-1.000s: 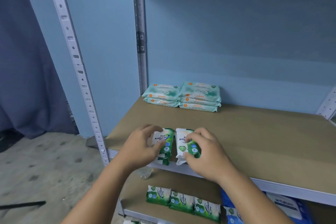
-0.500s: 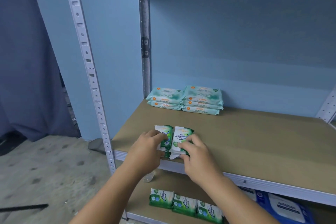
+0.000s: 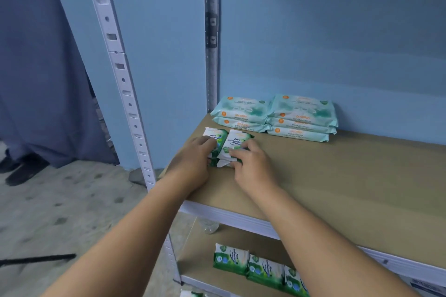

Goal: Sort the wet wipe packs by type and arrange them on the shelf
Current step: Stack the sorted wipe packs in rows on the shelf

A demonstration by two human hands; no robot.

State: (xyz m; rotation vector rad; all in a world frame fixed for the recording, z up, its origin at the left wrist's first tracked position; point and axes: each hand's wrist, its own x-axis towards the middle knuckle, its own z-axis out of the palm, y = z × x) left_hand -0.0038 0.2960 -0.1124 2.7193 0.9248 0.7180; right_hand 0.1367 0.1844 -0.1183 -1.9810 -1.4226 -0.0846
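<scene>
While my left hand (image 3: 193,159) grips the left pine pack (image 3: 212,134) and my right hand (image 3: 252,165) grips the right pine pack (image 3: 237,140), both lie touching on the shelf (image 3: 325,176).

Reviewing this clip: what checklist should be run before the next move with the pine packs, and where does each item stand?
1. Grip of left hand on left pine pack: ok.
2. Grip of right hand on right pine pack: ok.
3. Both kept in front of teal stacks, types unmixed: ok.
4. Gap between them and those stacks: cannot tell.
5. Bare shelf board to the right: ok.
6. All pine packs gathered: not ok, spare packs lie on the lower shelf.
</scene>
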